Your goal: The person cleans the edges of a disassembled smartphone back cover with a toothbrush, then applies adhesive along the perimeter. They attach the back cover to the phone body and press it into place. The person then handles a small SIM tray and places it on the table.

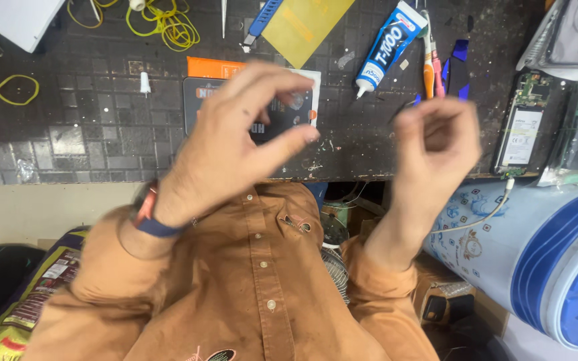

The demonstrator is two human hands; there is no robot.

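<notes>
Lower frame: a brown button-front shirt (249,287) fills the foreground, both sleeves rising toward the bench. At lower right, a blue-and-white patterned cylindrical container (543,254) lies just beside the right forearm.

Centre left: the left hand (235,144), with a dark wristband (150,215) at the wrist, is raised above the bench edge. Its fingers curl toward the thumb with a gap between them; whether anything small is pinched cannot be told. Directly behind it, on the dark tiled work mat (88,127), lies a flat dark card package with an orange top edge (202,90), partly covered by the hand.

Centre right: the right hand (436,144) is blurred, its fingers loosely curled inward, holding nothing visible.

Right edge: an opened phone with exposed circuit board (523,124) rests on the mat.

Upper frame: a white-and-blue glue tube (388,43) lies diagonally; yellow rubber bands (165,23) lie at upper left.
</notes>
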